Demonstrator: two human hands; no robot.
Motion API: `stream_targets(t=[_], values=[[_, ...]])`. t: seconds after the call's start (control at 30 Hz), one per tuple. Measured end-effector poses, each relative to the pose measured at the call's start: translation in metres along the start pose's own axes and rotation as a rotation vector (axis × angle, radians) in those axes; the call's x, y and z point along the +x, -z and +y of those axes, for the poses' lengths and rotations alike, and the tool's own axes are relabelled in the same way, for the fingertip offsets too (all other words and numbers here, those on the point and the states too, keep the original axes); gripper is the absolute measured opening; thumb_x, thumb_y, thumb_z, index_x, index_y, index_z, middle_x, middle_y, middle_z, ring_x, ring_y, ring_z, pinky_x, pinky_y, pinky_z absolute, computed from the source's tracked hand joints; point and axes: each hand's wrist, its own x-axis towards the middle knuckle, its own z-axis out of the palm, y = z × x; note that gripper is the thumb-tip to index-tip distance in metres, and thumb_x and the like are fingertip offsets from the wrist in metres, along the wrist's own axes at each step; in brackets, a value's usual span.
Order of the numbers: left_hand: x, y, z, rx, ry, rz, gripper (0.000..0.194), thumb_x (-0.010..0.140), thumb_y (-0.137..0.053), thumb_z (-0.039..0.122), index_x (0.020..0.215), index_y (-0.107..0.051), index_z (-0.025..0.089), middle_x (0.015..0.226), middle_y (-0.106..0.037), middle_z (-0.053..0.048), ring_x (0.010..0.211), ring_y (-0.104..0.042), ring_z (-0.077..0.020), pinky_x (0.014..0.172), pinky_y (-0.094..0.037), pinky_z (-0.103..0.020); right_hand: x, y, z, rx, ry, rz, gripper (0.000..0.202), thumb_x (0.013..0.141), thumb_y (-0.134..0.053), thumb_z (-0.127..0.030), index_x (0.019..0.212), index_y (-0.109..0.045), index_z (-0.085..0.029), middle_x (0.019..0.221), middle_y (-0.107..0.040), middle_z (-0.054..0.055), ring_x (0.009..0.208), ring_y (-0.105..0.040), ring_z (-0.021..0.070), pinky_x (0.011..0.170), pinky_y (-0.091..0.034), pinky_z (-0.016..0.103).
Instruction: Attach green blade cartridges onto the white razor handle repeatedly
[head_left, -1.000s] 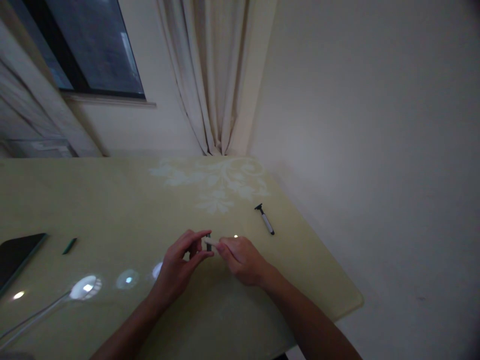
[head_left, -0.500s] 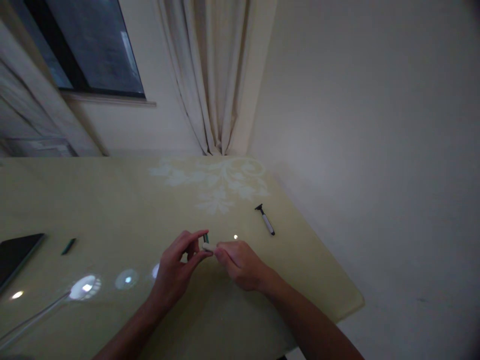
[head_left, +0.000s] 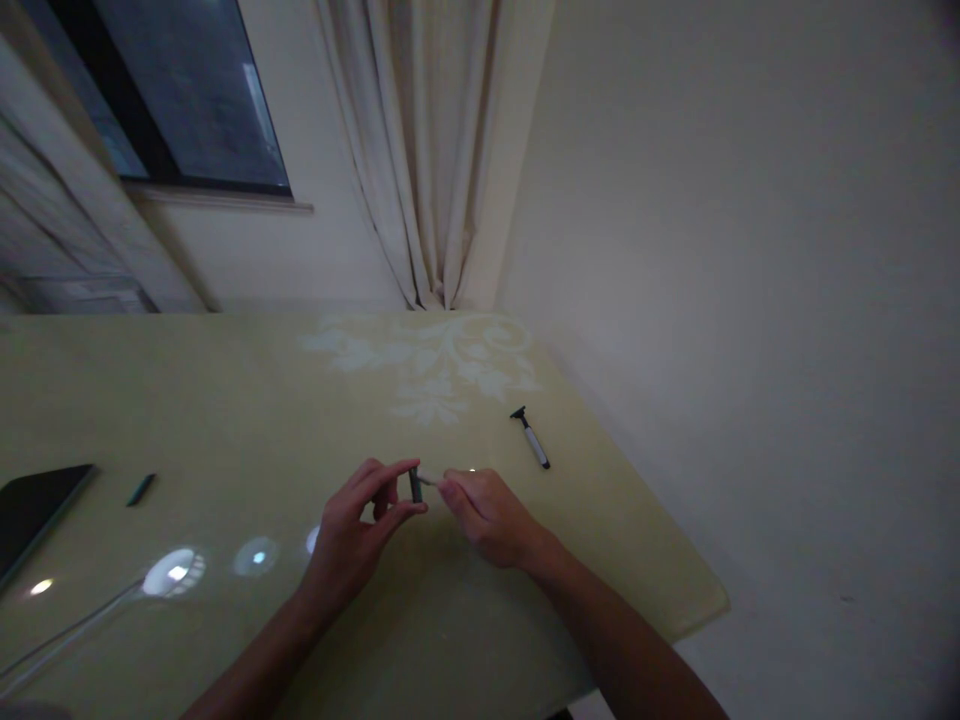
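Observation:
My left hand (head_left: 360,520) pinches a small dark, green-edged razor cartridge (head_left: 416,487) upright between thumb and fingertip. Just to its right, my right hand (head_left: 484,515) is closed around a slim pale stick-like tool (head_left: 427,479), whose tip meets or nearly meets the upper part of the cartridge; contact cannot be made out. Most of that tool is hidden in the fist. Beyond my right hand lies a razor (head_left: 533,438) with a grey and black handle, its head pointing away.
A small dark green piece (head_left: 141,489) lies on the glossy table (head_left: 225,400) at left, beside a flat black object (head_left: 37,510). A white cable (head_left: 71,635) runs along the lower left. Curtains (head_left: 420,150) and a wall (head_left: 735,300) stand behind and to the right.
My right hand has shifted slightly right and up, moving the pale tool's tip from the cartridge's lower front to its upper right side. More of the cartridge shows.

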Motion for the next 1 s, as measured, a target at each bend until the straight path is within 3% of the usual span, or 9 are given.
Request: stream_targets(t=[0.53,0.77,1.0], values=[[-0.0015,-0.0023,0.0038,-0.004,-0.047,-0.008,0.034,0.093,-0.081,0.027,0.126,-0.075,0.03,0.075,-0.056,0.006,0.062,-0.053,-0.0115,0.061,-0.049,-0.02,0.0,0.0013,-0.0019,-0.017,0.004,0.022,0.046,0.113,-0.032,-0.045,0.076,-0.045,-0.021,0.067,-0.046,-0.003,0.062,-0.043,0.0132,0.064,-0.027,0.029],[-0.0003,-0.0014,0.0073,-0.015,-0.007,-0.014,0.033,0.093,-0.079,0.027,0.126,-0.076,0.03,0.075,-0.056,0.005,0.062,-0.055,-0.0119,0.062,-0.05,-0.021,-0.0006,-0.0019,-0.0035,-0.036,0.052,-0.023,0.044,0.113,-0.032,-0.042,0.077,-0.046,-0.021,0.07,-0.048,-0.002,0.064,-0.043,0.0132,0.065,-0.027,0.029],[0.0011,-0.0014,0.0092,-0.038,0.018,-0.001,0.034,0.091,-0.082,0.027,0.124,-0.077,0.031,0.073,-0.056,0.006,0.061,-0.053,-0.012,0.061,-0.049,-0.021,0.0006,-0.0003,0.0,-0.014,0.007,0.01,0.047,0.114,-0.03,-0.045,0.076,-0.045,-0.021,0.068,-0.046,-0.003,0.063,-0.043,0.0132,0.064,-0.028,0.03]])
